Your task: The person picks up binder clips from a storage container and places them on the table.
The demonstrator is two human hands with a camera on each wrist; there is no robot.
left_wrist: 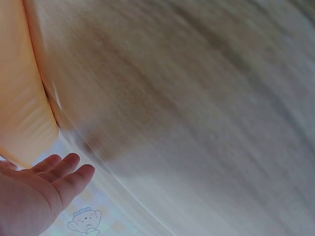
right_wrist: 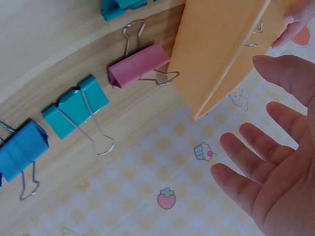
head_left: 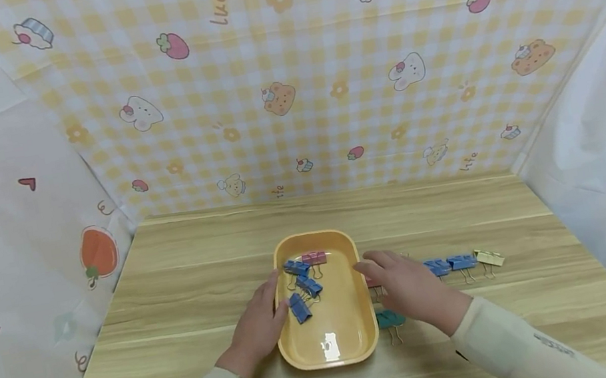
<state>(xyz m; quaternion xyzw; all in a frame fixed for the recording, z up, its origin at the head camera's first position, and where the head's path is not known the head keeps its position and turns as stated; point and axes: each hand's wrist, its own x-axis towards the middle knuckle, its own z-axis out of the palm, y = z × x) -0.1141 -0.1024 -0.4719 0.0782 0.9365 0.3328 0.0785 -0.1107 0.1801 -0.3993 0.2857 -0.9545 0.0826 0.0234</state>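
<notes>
A yellow tray [head_left: 333, 362] stands on the table, with a pink binder clip [head_left: 314, 258] and three blue binder clips [head_left: 300, 308] inside. My left hand [head_left: 259, 318] lies along the tray's left side, thumb at the rim and fingers loosely extended. On the opposite side is my right hand [head_left: 411, 285], its spread fingers by the right rim; whether they touch it I cannot tell. Beneath and beside that hand lie a pink clip [right_wrist: 139, 65], a teal clip [right_wrist: 76, 105] and a blue clip [right_wrist: 22, 150].
Farther right, the row continues with another blue clip [head_left: 462, 262] and a yellow clip [head_left: 489, 257]. A second teal clip [head_left: 389, 318] lies nearer me, against the tray's right side. Patterned cloth [head_left: 302, 115] hangs behind the wooden table [head_left: 187, 290].
</notes>
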